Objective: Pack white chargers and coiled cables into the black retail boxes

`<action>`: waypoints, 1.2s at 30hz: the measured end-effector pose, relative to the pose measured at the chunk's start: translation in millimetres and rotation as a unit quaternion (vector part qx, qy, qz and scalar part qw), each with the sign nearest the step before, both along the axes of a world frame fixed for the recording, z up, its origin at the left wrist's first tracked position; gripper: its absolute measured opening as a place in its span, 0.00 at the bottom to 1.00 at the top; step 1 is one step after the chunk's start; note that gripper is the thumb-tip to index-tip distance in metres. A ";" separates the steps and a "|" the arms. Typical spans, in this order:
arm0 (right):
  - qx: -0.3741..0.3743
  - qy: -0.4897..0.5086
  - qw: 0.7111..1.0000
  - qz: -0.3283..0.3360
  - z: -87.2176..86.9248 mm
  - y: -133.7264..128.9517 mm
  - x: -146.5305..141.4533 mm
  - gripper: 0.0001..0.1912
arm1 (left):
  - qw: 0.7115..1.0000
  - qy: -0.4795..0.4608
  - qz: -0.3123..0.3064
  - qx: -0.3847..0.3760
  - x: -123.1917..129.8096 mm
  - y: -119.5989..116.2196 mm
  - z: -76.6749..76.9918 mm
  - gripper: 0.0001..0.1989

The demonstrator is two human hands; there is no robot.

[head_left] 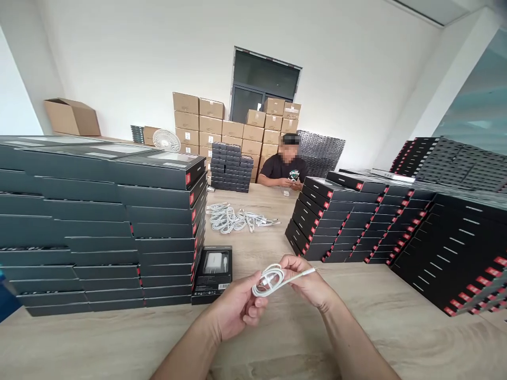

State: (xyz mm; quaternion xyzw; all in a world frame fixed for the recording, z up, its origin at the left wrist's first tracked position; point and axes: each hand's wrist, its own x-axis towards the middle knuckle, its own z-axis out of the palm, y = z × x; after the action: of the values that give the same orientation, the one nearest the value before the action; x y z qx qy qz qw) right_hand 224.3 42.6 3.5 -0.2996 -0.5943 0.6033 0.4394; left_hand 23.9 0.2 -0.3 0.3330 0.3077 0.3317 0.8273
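Note:
A coiled white charging cable (268, 280) sits between my two hands above the wooden table (301, 327). My left hand (236, 310) cradles the coil from below, and my right hand (306, 282) pinches the cable, with a straight length ending in a plug tip (312, 271) sticking out to the right. Nearest my left hand, a black product box (212, 275) lies at the foot of the left stack, with a white charger and cable visible through its front.
Tall stacks of black boxes with red labels (158, 232) fill the left side, and more (336, 216) stand on the right. Across the table, a seated person (284, 169) handles something small. Beyond lie a heap of white cables (233, 218), stacked cardboard cartons (237, 129) and a white fan (166, 140).

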 end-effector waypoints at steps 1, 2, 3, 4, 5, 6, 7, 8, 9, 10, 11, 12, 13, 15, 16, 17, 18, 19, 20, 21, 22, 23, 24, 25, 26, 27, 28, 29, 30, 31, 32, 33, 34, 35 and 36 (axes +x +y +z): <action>0.018 -0.020 1.000 -0.007 -1.9 1.7 -0.4 0.16 | 1.000 -0.009 0.012 0.005 1.1 -0.4 0.4 0.26; 0.034 -0.032 0.999 -0.016 -3.5 3.2 -1.4 0.15 | 0.999 -0.016 0.030 0.013 2.4 -0.8 0.9 0.26; 0.042 -0.033 0.998 -0.027 -4.5 4.2 -3.1 0.14 | 0.998 -0.020 0.054 0.024 3.9 -1.0 1.3 0.26; 0.040 -0.021 0.998 -0.039 -5.0 4.6 -5.4 0.14 | 0.996 -0.021 0.082 0.037 5.5 -1.2 1.7 0.25; 0.030 0.002 0.998 -0.047 -4.8 4.2 -8.2 0.14 | 0.992 -0.016 0.112 0.052 7.2 -1.4 2.0 0.25; 0.015 0.027 0.998 -0.047 -4.1 3.1 -11.4 0.16 | 0.988 -0.005 0.142 0.068 8.8 -1.4 2.1 0.25; 0.004 0.051 0.998 -0.046 -3.0 1.4 -14.6 0.18 | 0.982 0.013 0.166 0.085 10.2 -1.3 2.1 0.26; -0.001 0.064 0.997 -0.043 -1.7 -0.7 -17.8 0.20 | 0.977 0.037 0.183 0.104 11.3 -1.2 2.1 0.26; 0.003 0.064 0.997 -0.043 -0.3 -3.0 -20.7 0.20 | 0.972 0.065 0.190 0.124 12.2 -1.0 2.2 0.26; 0.015 0.051 0.997 -0.047 1.0 -5.4 -23.4 0.18 | 0.967 0.093 0.190 0.143 12.6 -0.8 2.5 0.26; 0.032 0.029 0.997 -0.060 2.1 -7.6 -25.7 0.16 | 0.962 0.116 0.186 0.162 12.6 -0.6 3.1 0.26; 0.051 0.003 0.996 -0.077 2.9 -9.4 -27.7 0.15 | 0.958 0.133 0.179 0.180 12.1 -0.6 4.0 0.25; 0.072 -0.024 0.992 -0.097 3.4 -10.9 -29.3 0.14 | 0.953 0.147 0.173 0.199 11.2 -0.7 5.2 0.23; 0.100 -0.063 0.984 -0.134 3.3 -12.9 -32.1 0.14 | 0.937 0.184 0.166 0.244 8.3 -1.3 8.0 0.19; 0.105 -0.072 0.980 -0.153 2.9 -13.6 -33.3 0.15 | 0.923 0.215 0.164 0.273 6.6 -1.7 9.3 0.17; 0.102 -0.076 0.977 -0.173 2.5 -14.3 -34.6 0.17 | 0.905 0.252 0.163 0.303 4.8 -2.2 10.5 0.15; 0.094 -0.073 0.974 -0.190 2.1 -15.1 -36.0 0.19 | 0.885 0.288 0.163 0.328 3.2 -2.6 11.5 0.13; 0.084 -0.065 0.973 -0.204 2.0 -16.0 -37.3 0.21 | 0.867 0.318 0.163 0.347 1.7 -3.0 12.4 0.13; 0.077 -0.054 0.973 -0.210 2.1 -17.0 -38.5 0.21 | 0.855 0.338 0.160 0.360 0.6 -3.4 13.1 0.12; 0.075 -0.043 0.974 -0.210 2.6 -18.1 -39.5 0.21 | 0.848 0.349 0.156 0.366 -0.1 -3.8 13.8 0.12; 0.075 -0.034 0.976 -0.203 3.2 -19.1 -40.3 0.19 | 0.844 0.356 0.150 0.370 -0.6 -4.1 14.3 0.12; 0.078 -0.029 0.978 -0.194 3.9 -19.9 -40.8 0.18 | 0.840 0.365 0.145 0.374 -0.7 -4.3 14.7 0.12; 0.080 -0.027 0.979 -0.188 4.4 -20.6 -41.2 0.17 | 0.833 0.377 0.142 0.380 -0.7 -4.5 14.9 0.13; 0.082 -0.028 0.979 -0.186 4.7 -21.0 -41.5 0.16 | 0.822 0.393 0.141 0.387 -0.5 -4.5 14.8 0.13; 0.084 -0.029 0.978 -0.188 4.6 -21.1 -41.9 0.15 | 0.809 0.410 0.143 0.395 -0.2 -4.4 14.4 0.14; 0.083 -0.030 0.977 -0.191 4.2 -20.9 -42.4 0.14 | 0.796 0.426 0.148 0.404 0.2 -4.2 13.7 0.14; 0.082 -0.030 0.977 -0.196 3.4 -20.6 -43.1 0.13 | 0.784 0.438 0.154 0.411 0.6 -3.8 12.7 0.13; 0.081 -0.030 0.976 -0.199 2.5 -20.1 -43.9 0.13 | 0.775 0.447 0.162 0.417 1.1 -3.3 11.6 0.12; 0.081 -0.028 0.975 -0.203 1.5 -19.6 -44.8 0.13 | 0.765 0.455 0.173 0.422 1.8 -2.7 10.4 0.12; 0.083 -0.026 0.974 -0.207 0.6 -19.1 -45.8 0.13 | 0.755 0.461 0.187 0.427 2.7 -2.1 9.3 0.11; 0.086 -0.023 0.974 -0.211 -0.1 -18.7 -46.8 0.14 | 0.746 0.466 0.203 0.430 3.7 -1.5 8.3 0.10; 0.089 -0.020 0.973 -0.211 -0.5 -18.4 -47.7 0.14 | 0.741 0.468 0.218 0.430 4.9 -1.0 7.6 0.08; 0.093 -0.019 0.973 -0.209 -0.7 -18.3 -48.4 0.13 | 0.739 0.466 0.235 0.426 6.2 -0.7 7.3 0.07; 0.096 -0.019 0.974 -0.205 -0.8 -18.3 -48.8 0.12 | 0.743 0.461 0.250 0.417 7.5 -0.7 7.4 0.05; 0.095 -0.020 0.975 -0.199 -0.8 -18.3 -48.9 0.12 | 0.751 0.452 0.261 0.405 8.5 -0.9 7.9 0.03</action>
State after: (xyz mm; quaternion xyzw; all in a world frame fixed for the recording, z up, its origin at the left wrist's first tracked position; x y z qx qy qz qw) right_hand 175.4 24.3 2.7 -0.3806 -0.5862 0.4382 0.5652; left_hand 32.4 -0.8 7.6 0.6546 0.5575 0.4392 0.2603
